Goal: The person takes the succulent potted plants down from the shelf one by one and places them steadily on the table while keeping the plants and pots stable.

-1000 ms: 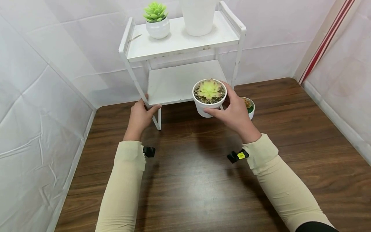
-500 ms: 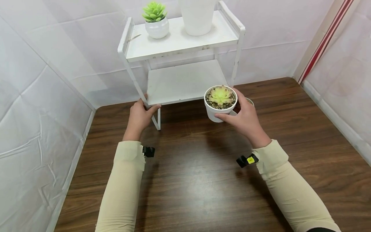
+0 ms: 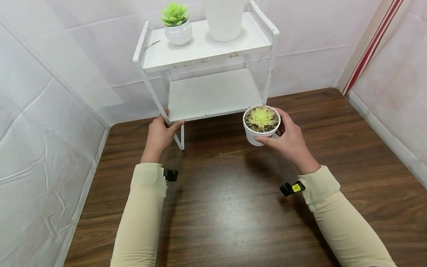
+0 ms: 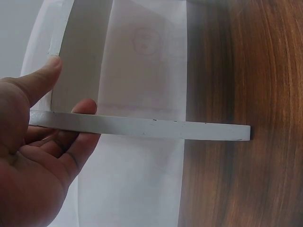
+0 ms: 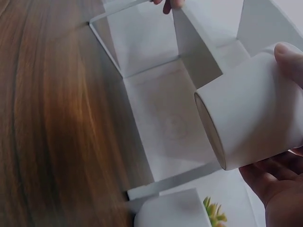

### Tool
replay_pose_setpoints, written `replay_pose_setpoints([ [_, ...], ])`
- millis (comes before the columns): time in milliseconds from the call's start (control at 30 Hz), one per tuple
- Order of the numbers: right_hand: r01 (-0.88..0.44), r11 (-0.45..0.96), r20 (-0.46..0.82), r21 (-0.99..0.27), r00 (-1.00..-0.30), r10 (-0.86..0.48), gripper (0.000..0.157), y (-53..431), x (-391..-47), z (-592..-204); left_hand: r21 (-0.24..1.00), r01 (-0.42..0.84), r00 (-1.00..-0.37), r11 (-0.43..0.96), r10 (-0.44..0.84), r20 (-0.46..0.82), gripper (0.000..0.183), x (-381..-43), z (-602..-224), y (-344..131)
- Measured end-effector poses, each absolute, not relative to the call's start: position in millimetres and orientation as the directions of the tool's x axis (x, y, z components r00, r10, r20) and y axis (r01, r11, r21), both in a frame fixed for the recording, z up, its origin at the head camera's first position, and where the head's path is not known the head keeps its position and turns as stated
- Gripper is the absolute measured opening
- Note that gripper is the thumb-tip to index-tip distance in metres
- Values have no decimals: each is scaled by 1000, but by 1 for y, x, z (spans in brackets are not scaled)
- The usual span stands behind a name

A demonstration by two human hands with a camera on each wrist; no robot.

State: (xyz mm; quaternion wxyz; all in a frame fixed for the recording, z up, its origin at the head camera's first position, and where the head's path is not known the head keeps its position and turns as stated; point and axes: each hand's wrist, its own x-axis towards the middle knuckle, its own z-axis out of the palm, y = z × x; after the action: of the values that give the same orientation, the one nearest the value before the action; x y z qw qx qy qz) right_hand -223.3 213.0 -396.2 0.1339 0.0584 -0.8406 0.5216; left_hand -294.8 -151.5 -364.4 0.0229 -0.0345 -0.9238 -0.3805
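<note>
My right hand [image 3: 291, 140] holds a white pot with a pale green succulent [image 3: 261, 118] by its side, thumb in front. The pot is off the table, in front of the right end of a white two-tier plant stand [image 3: 213, 92]. In the right wrist view the side and base of this pot [image 5: 255, 104] show. My left hand [image 3: 158, 135] grips the stand's left front leg where it meets the lower shelf. The left wrist view shows fingers curled round the leg [image 4: 142, 126], thumb on the shelf edge.
On the top shelf stand a bright green succulent in a round white pot [image 3: 178, 32] and a larger white pot [image 3: 224, 22], cut off above. Another potted plant [image 5: 175, 210] sits by the stand's right leg. The brown wooden table [image 3: 220, 207] meets pale sheeting [image 3: 60, 122].
My right hand has moved the potted succulent right and towards me, away from the lower shelf. It now hides the second potted plant in the head view. My left hand stays on the stand.
</note>
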Motion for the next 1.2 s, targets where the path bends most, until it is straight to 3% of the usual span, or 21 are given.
replay_pose_setpoints([
  [767, -132, 527, 182, -840, -982, 44, 99, 249, -212, -425, 701, 74, -997, 710, 49, 56, 83, -295, -364, -151],
  [1200, -104, 499, 164, -860, -983, 78, 97, 265, -204, -442, 700, 73, -997, 711, 50, 54, 85, -295, -361, -154],
])
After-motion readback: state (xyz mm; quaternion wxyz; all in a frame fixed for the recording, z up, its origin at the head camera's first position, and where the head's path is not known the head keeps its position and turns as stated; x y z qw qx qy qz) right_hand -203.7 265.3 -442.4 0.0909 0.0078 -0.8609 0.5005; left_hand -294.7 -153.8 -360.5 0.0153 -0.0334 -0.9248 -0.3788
